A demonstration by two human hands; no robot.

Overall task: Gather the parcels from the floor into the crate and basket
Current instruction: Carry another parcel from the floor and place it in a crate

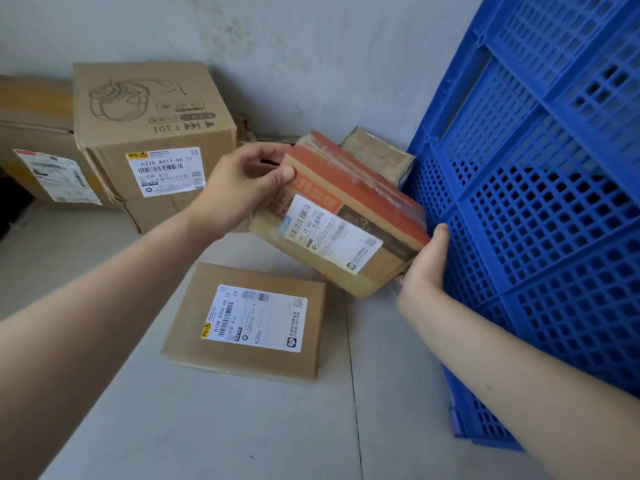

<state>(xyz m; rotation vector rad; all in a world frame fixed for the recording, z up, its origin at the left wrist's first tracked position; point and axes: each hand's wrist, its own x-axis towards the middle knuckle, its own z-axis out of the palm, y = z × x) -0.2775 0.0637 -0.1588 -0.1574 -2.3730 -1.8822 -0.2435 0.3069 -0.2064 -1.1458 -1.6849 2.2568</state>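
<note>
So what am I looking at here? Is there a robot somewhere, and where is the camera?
There is no robot here. These are a person's two bare arms, filmed by one wide-angle camera worn on the head and looking forward and down, which is why the arms reach in from the bottom edge. The left hand grips the upper corner of an orange-banded parcel. The right hand holds its lower corner, so it hangs tilted above the floor. Below it, a flat parcel with a white label lies on the floor. A large carton stands by the wall, with a second carton to its left. A small parcel sits behind the held one. On the right is a blue crate with lattice walls.
</note>
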